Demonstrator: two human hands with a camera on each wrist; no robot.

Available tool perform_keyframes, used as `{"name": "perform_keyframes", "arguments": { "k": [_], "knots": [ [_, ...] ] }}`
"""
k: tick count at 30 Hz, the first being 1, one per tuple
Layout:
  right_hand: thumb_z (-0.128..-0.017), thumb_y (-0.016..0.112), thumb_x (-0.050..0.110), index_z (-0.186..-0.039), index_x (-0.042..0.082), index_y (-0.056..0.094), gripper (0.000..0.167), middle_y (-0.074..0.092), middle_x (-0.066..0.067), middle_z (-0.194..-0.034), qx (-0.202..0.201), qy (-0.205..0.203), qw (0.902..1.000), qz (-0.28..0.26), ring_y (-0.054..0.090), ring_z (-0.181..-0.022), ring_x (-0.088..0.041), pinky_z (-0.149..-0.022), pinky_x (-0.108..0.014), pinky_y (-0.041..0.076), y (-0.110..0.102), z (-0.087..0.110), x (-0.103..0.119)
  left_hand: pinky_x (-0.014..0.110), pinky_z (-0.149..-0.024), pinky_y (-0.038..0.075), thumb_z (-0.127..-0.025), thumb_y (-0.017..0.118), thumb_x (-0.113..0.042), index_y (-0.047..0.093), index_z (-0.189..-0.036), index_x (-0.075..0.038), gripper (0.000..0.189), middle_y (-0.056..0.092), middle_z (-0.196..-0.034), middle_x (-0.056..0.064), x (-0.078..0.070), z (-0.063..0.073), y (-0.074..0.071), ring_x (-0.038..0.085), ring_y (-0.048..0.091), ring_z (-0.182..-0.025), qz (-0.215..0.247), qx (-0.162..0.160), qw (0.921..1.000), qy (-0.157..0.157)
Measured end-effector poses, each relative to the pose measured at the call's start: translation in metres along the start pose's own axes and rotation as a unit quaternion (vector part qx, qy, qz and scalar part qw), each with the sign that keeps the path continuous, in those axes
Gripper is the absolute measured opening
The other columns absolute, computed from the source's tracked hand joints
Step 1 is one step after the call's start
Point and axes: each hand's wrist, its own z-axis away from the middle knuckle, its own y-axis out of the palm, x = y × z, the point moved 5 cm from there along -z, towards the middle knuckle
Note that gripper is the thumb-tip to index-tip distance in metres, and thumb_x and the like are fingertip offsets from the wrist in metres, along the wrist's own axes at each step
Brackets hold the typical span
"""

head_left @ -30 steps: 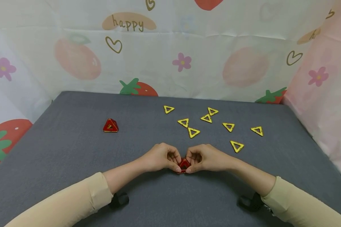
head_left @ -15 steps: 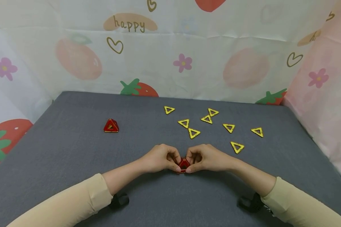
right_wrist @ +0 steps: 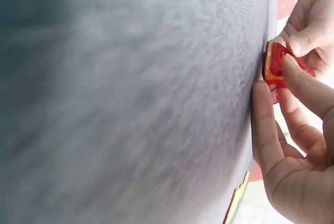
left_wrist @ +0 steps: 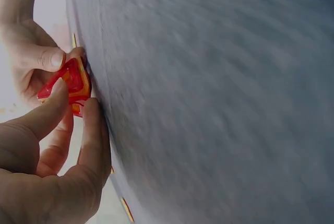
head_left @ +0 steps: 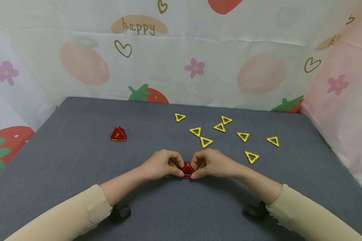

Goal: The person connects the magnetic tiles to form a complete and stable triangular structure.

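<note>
Between my two hands, low over the grey table, is a small red pyramid (head_left: 187, 170) built of triangular tiles with yellow inner edges. My left hand (head_left: 163, 164) pinches its left side with thumb and curled fingers. From the right, my right hand (head_left: 212, 164) pinches the opposite side the same way. Both wrist views show the thumbs on the red faces (left_wrist: 77, 78), right at the tabletop. The back of the pyramid is hidden by the fingers. A second red pyramid (head_left: 118, 134) stands by itself to the far left.
Several yellow triangle frames lie flat beyond my hands, among them one at the back (head_left: 179, 117), one nearest my right hand (head_left: 251, 157) and one at the far right (head_left: 273, 141). A printed cloth (head_left: 217, 83) hangs behind the grey table (head_left: 181, 211).
Both hands have shifted together to the left and slightly away from me, carrying the red pyramid along. The grip looks the same. The other pyramid and yellow triangles stay in place.
</note>
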Motion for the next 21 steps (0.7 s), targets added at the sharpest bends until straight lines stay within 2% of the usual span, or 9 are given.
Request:
{"name": "perform_keyframes", "arguments": {
  "k": [8, 13, 21],
  "knots": [
    [-0.081, 0.082, 0.02, -0.092, 0.012, 0.069, 0.018, 0.074, -0.002, -0.087, -0.018, -0.016, 0.9994, -0.024, 0.069, -0.076, -0.008, -0.07, -0.026, 0.056, 0.004, -0.024, 0.016, 0.023, -0.075, 0.055, -0.084, 0.078, -0.016, 0.071, -0.098, -0.006, 0.018, 0.075, -0.097, 0.009, 0.015, 0.01, -0.026, 0.01, 0.072, -0.085, 0.012, -0.025, 0.9996, -0.008],
    [-0.082, 0.081, 0.018, -0.092, 0.011, 0.069, 0.018, 0.075, -0.004, -0.086, -0.041, -0.015, 0.9985, -0.034, 0.068, -0.074, -0.009, -0.067, -0.025, 0.056, 0.005, -0.042, 0.026, 0.025, -0.076, 0.055, -0.087, 0.076, -0.018, 0.074, -0.103, -0.007, 0.019, 0.075, -0.101, 0.009, 0.024, 0.015, -0.049, 0.01, 0.069, -0.086, 0.005, -0.042, 0.9991, -0.004],
    [-0.08, 0.083, 0.02, -0.091, 0.012, 0.07, 0.019, 0.076, -0.003, -0.085, -0.075, -0.02, 0.9961, -0.042, 0.068, -0.071, -0.008, -0.064, -0.023, 0.054, 0.013, -0.071, 0.045, 0.027, -0.078, 0.056, -0.086, 0.077, -0.02, 0.074, -0.107, -0.007, 0.024, 0.074, -0.105, 0.01, 0.042, 0.027, -0.084, 0.012, 0.068, -0.088, 0.015, -0.042, 0.9987, -0.024]
  ]
}}
